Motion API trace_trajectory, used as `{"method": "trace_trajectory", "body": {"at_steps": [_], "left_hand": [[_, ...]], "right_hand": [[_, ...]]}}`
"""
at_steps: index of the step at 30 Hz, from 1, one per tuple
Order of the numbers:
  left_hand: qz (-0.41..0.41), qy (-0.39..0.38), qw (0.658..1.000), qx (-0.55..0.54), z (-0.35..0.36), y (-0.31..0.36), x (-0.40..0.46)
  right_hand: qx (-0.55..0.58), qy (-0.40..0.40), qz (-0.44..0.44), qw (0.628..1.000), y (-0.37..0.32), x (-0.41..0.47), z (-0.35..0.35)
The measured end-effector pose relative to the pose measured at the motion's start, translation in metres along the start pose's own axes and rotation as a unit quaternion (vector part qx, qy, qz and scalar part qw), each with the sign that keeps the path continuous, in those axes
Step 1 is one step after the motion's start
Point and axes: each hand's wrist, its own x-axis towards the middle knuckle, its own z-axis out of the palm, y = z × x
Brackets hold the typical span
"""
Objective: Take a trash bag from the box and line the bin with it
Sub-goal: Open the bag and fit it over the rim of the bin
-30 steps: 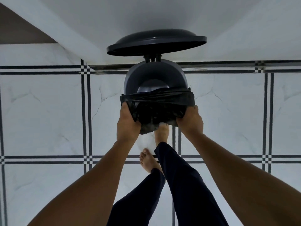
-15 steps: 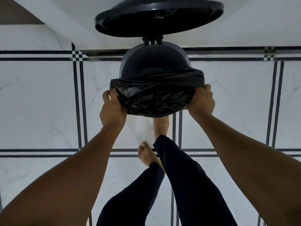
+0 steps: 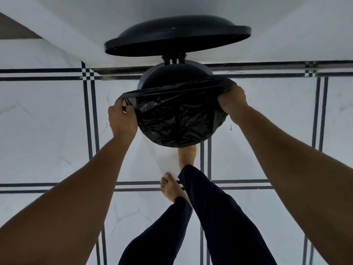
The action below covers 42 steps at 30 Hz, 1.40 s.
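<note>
both hands pinch the black trash bag (image 3: 175,119) at its mouth: left hand (image 3: 122,119) closed on the left edge, right hand (image 3: 232,101) on the right edge, stretching it over the near rim of the bin (image 3: 172,78), whose lid (image 3: 177,40) stands open at the far side.

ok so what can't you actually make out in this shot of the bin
Head view, the only one:
- Bin inside and near rim: covered by the bag stretched over them.
- Pedal: hidden under the bag; a foot disappears there.
- Left hand and right hand fingertips: curled into the bag edge.
- Lid underside: seen edge-on.
- Bag box: not in frame.
</note>
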Motion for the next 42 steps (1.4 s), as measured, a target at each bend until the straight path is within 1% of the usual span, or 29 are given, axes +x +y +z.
{"method": "trace_trajectory", "body": {"at_steps": [2,3,4,6,7,9,11,13,17,19,21,23,24,26,27,29,31,32,33,34,35,36,37,38,39,40,41,42], "left_hand": [[-0.022,0.011,0.999,-0.046,0.004,0.013,0.006],[-0.037,0.020,0.997,-0.063,0.006,0.019,0.011],[-0.052,0.025,0.996,-0.075,0.007,0.023,0.016],[-0.087,0.020,0.991,-0.095,0.009,0.029,0.028],[-0.105,0.013,0.989,-0.106,0.009,0.030,0.033],[-0.128,-0.003,0.984,-0.126,0.008,0.034,0.040],[-0.123,-0.013,0.984,-0.130,0.007,0.038,0.041],[-0.108,-0.028,0.984,-0.136,0.009,0.043,0.040],[-0.085,-0.038,0.982,-0.162,0.016,0.049,0.041],[-0.065,-0.038,0.986,-0.151,0.018,0.053,0.040],[-0.044,-0.052,0.987,-0.146,0.022,0.053,0.041],[-0.029,-0.055,0.988,-0.140,0.025,0.053,0.044],[-0.021,-0.056,0.988,-0.141,0.027,0.049,0.047],[-0.010,-0.059,0.987,-0.147,0.027,0.049,0.049],[-0.007,-0.062,0.988,-0.143,0.027,0.050,0.048],[-0.002,-0.066,0.986,-0.150,0.032,0.048,0.051],[0.028,-0.059,0.987,-0.150,0.026,0.043,0.046],[0.049,-0.042,0.987,-0.150,0.030,0.041,0.045],[0.059,-0.044,0.983,-0.167,0.011,0.039,0.035],[0.070,-0.034,0.983,-0.169,0.038,0.035,0.048],[0.096,-0.037,0.984,-0.143,0.053,0.013,0.067],[0.110,-0.018,0.991,-0.074,0.073,-0.027,0.100],[0.126,0.012,0.991,-0.052,0.093,-0.050,0.118],[0.111,-0.011,0.991,-0.078,0.101,-0.055,0.122],[0.140,-0.020,0.988,-0.061,0.091,-0.049,0.120],[0.135,-0.059,0.986,-0.079,0.073,-0.029,0.103],[0.116,-0.112,0.979,-0.125,0.054,0.012,0.076],[0.081,-0.084,0.981,-0.153,0.035,0.046,0.053]], "right_hand": [[0.020,-0.001,0.022,1.000,-0.012,-0.001,-0.001],[-0.006,-0.009,0.021,1.000,-0.016,-0.001,-0.002],[-0.059,-0.014,0.010,0.998,-0.017,-0.002,-0.003],[-0.190,0.002,-0.030,0.981,-0.018,0.003,-0.006],[-0.233,0.017,-0.043,0.971,-0.018,0.005,-0.008],[-0.266,0.030,-0.050,0.962,-0.022,0.013,-0.012],[-0.272,0.015,-0.058,0.961,-0.027,0.020,-0.015],[-0.238,0.008,-0.077,0.968,-0.031,0.023,-0.013],[-0.052,0.037,-0.066,0.996,-0.041,0.021,0.002],[0.028,0.047,-0.060,0.997,-0.044,0.019,0.012],[0.078,0.074,-0.066,0.992,-0.045,0.015,0.018],[0.118,0.101,-0.053,0.986,-0.047,0.016,0.023],[0.116,0.110,-0.039,0.986,-0.047,0.016,0.024],[0.092,0.101,-0.014,0.991,-0.046,0.020,0.026],[0.101,0.086,-0.007,0.991,-0.043,0.024,0.028],[0.155,0.062,-0.009,0.986,-0.039,0.029,0.031],[0.182,0.050,-0.026,0.982,-0.037,0.031,0.033],[0.181,0.051,-0.041,0.981,-0.037,0.032,0.033],[0.181,0.054,-0.062,0.980,-0.038,0.031,0.033],[0.176,0.059,-0.090,0.979,-0.039,0.029,0.034],[0.165,0.060,-0.123,0.977,-0.040,0.025,0.035],[0.146,0.060,-0.162,0.974,-0.039,0.023,0.038],[0.119,0.058,-0.201,0.971,-0.037,0.023,0.041],[0.086,0.056,-0.232,0.967,-0.036,0.024,0.045],[0.050,0.058,-0.254,0.964,-0.033,0.024,0.047],[0.022,0.061,-0.265,0.962,-0.032,0.024,0.048],[0.010,0.065,-0.272,0.960,-0.029,0.025,0.049],[0.009,0.071,-0.276,0.959,-0.027,0.027,0.049]]}}
